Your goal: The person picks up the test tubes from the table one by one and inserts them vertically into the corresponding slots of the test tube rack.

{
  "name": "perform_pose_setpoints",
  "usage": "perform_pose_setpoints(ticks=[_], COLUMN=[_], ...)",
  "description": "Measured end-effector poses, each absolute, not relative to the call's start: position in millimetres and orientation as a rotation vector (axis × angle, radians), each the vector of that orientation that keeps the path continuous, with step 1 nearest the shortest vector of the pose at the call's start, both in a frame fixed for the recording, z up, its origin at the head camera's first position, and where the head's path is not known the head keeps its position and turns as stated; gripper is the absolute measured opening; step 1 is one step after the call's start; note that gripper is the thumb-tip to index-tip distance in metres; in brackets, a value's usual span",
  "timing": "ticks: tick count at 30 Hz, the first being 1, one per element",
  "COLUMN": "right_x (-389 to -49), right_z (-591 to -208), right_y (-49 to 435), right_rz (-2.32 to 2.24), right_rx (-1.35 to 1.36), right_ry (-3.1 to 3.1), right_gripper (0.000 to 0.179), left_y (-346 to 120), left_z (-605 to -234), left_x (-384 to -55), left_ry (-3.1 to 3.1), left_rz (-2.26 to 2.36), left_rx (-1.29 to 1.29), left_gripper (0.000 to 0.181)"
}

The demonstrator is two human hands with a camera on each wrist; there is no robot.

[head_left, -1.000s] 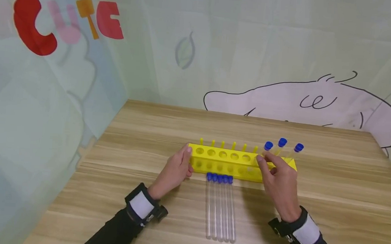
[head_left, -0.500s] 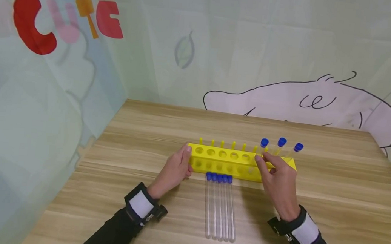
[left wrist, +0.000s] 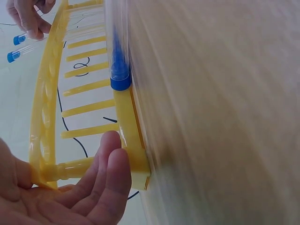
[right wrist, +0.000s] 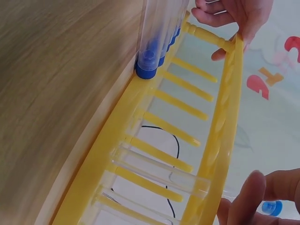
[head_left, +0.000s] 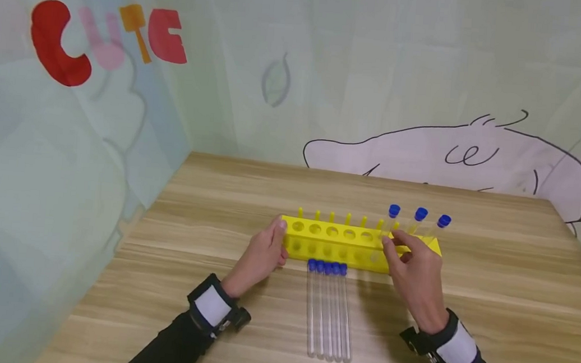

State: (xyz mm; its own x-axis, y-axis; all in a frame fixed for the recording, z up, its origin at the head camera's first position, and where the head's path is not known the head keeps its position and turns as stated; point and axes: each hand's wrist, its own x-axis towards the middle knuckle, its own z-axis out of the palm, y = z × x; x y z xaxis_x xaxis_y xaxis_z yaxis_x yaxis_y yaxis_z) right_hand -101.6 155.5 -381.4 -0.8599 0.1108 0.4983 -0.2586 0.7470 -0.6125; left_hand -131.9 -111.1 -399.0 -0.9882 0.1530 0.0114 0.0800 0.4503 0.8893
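Observation:
A yellow test tube rack (head_left: 316,246) stands across the table. My left hand (head_left: 259,253) grips its left end, thumb at the top and fingers around the end post, as the left wrist view shows. With thumb and index finger, my right hand (head_left: 418,275) pinches a clear test tube (head_left: 389,226) with a blue cap; it stands in a rack hole, its cap well above the top bar. Two more blue-capped test tubes (head_left: 420,215) stick up from the rack's right end, partly hidden by my right hand. The holes to the left hold no tubes.
Several capped test tubes (head_left: 329,313) lie side by side on the wooden table (head_left: 170,313) in front of the rack, caps against its front edge. Behind the table hangs a printed cloth backdrop (head_left: 369,69). Short yellow pegs (head_left: 332,217) rise along the rack's back.
The cap of the pinched test tube has shifted slightly left and up relative to the rack. The left hand keeps its grip on the rack, and the head view has tilted a little.

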Motion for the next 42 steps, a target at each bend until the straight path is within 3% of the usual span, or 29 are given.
perform_pose_setpoints(ticks=[9,17,33,42], right_x=[-93,-88,-89,-85], right_z=[-375,-374,-394,-400], right_y=[152,144,131,123], right_rz=[0.983,1.125,1.36,1.269], right_rx=[0.135,0.267,0.308,0.227], right_ry=[-2.421,-2.805,-3.141,-3.168], right_gripper=[0.018,0.006,0.011,0.009], left_y=[-109,-108,-114,-113], left_z=[-397,-397,-397,-396], left_x=[-135,-134,-130,-131], left_ry=[2.6,2.594,2.58,2.697], left_rz=[1.618,1.608,1.64,1.511], left_rx=[0.232,0.227,0.204,0.243], left_gripper=[0.037,0.037,0.037,0.037])
